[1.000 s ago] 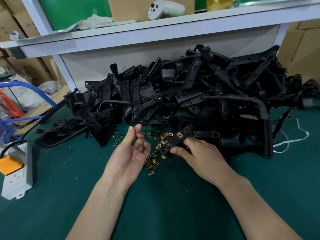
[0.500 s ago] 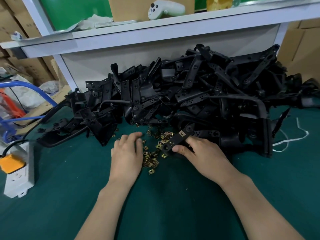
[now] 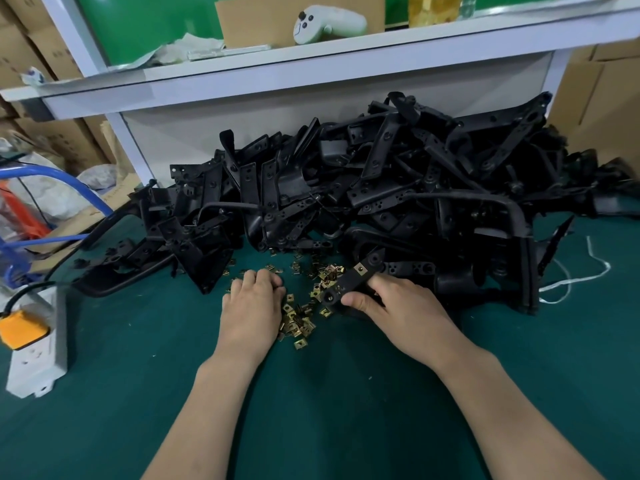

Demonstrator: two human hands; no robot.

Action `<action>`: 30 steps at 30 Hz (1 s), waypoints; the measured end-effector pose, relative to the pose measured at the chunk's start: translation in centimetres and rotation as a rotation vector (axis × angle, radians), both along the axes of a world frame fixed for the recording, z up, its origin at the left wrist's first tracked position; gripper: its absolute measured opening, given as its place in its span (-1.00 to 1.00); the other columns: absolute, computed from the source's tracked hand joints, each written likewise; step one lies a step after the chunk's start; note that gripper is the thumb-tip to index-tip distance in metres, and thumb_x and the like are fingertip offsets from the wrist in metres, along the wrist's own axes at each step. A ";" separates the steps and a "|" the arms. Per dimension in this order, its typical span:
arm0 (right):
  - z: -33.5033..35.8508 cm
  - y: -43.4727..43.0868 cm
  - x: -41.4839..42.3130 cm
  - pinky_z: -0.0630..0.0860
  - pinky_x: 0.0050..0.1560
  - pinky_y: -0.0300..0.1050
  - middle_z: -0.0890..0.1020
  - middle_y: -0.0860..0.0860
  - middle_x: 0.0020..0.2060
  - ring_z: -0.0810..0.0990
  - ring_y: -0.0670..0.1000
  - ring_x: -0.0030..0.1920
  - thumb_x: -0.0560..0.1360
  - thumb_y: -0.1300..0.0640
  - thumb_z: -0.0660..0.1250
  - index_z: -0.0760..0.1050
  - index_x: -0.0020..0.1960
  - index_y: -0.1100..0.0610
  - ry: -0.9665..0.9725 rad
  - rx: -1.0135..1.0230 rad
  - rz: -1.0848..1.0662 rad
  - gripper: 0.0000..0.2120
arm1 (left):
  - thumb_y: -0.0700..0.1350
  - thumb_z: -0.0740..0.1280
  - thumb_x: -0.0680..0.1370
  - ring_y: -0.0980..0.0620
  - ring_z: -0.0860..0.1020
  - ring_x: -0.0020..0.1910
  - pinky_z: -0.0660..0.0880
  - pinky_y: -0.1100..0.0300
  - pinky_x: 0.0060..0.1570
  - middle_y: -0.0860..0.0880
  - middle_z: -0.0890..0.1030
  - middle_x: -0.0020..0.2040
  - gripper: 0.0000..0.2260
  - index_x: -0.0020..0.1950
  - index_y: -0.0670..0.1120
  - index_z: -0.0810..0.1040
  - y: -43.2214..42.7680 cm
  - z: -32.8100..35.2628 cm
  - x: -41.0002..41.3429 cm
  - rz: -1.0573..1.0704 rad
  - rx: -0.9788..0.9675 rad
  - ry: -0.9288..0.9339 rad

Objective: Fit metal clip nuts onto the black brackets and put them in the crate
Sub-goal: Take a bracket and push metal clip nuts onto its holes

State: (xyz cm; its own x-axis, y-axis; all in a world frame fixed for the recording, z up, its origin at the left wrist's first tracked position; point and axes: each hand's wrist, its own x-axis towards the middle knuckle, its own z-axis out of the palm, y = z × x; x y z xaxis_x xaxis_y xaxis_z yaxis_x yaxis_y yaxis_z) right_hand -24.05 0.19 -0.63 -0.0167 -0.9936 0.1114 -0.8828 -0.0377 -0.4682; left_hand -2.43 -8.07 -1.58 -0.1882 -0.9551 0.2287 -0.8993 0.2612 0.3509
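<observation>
Turning over from the palm-up pose it had a second ago, the left hand (image 3: 254,306) now lies palm down on the scatter of small brass-coloured metal clip nuts (image 3: 301,322). These are strewn on the dark green table mat (image 3: 311,410) just in front of the big heap of tangled black brackets (image 3: 381,188). Over the last half second the hand has barely shifted, only its fingers bunching tighter into the nuts, which reads as picking out the next nut rather than fitting one. Its knuckles are up and its fingers curl down so that the tips are hidden; whether they already pinch a nut I cannot tell. The right hand (image 3: 398,306) has kept its place at the front foot of the heap, thumb and curled fingers clasping one flat black bracket with round holes (image 3: 348,287). That bracket slants up toward the heap and touches its lowest pieces. One square brass nut (image 3: 361,269) already sits on the bracket's end nearer the heap, while the hole at its other end looks bare, so this piece is probably half done. No crate shows anywhere around the heap, so the drop-off is still to come. A white power strip with an orange plug (image 3: 34,355) lies well to the left of the heap.
</observation>
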 end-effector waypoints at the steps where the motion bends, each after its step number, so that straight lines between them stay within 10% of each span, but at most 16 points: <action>1: 0.0 0.0 0.0 0.53 0.12 0.02 0.60 -0.18 0.16 0.58 -0.08 0.11 0.47 -0.51 -0.16 0.46 0.32 -0.12 0.000 0.001 -0.002 -0.27 | -0.05 0.21 0.69 -0.08 0.43 0.13 0.36 0.01 0.20 -0.02 0.53 0.16 -0.87 0.18 -0.03 0.48 0.1 0.0 0.1 -0.018 -0.026 0.013; 5: 0.0 0.0 -0.1 0.53 0.11 0.02 0.61 -0.18 0.16 0.58 -0.09 0.10 0.48 -0.50 -0.13 0.46 0.32 -0.13 -0.018 -0.003 -0.003 -0.31 | -0.07 0.19 0.70 0.02 0.47 0.15 0.40 0.07 0.24 0.05 0.56 0.14 -0.80 0.27 0.04 0.53 0.8 0.1 0.1 -0.121 -0.073 0.215; 8: 0.0 0.0 -0.1 0.53 0.12 0.01 0.61 -0.19 0.16 0.57 -0.10 0.10 0.48 -0.49 -0.11 0.46 0.32 -0.15 -0.041 -0.005 -0.001 -0.32 | -0.06 0.24 0.69 0.24 0.54 -0.07 0.45 0.31 0.04 0.21 0.63 -0.06 -0.81 0.11 0.19 0.63 1.6 1.2 -0.7 -0.140 0.134 0.776; 12: 0.0 -0.1 -0.1 0.52 0.13 0.01 0.61 -0.18 0.15 0.57 -0.10 0.11 0.47 -0.51 -0.11 0.48 0.28 -0.14 -0.068 0.004 -0.006 -0.32 | -0.18 0.30 0.63 0.12 0.58 -0.18 0.56 0.25 -0.12 0.02 0.64 -0.16 -0.83 0.18 -0.10 0.63 2.2 2.7 -1.4 -0.233 0.523 1.401; 30: -0.3 -0.2 -0.2 0.52 0.11 0.01 0.61 -0.19 0.17 0.57 -0.09 0.14 0.48 -0.51 -0.12 0.47 0.31 -0.19 -0.056 -0.023 -0.016 -0.33 | -0.35 0.31 0.55 0.03 0.69 -0.10 0.62 0.26 -0.12 -0.23 0.68 0.09 -0.77 0.19 -0.30 0.59 2.1 3.2 -1.4 -0.157 0.839 1.886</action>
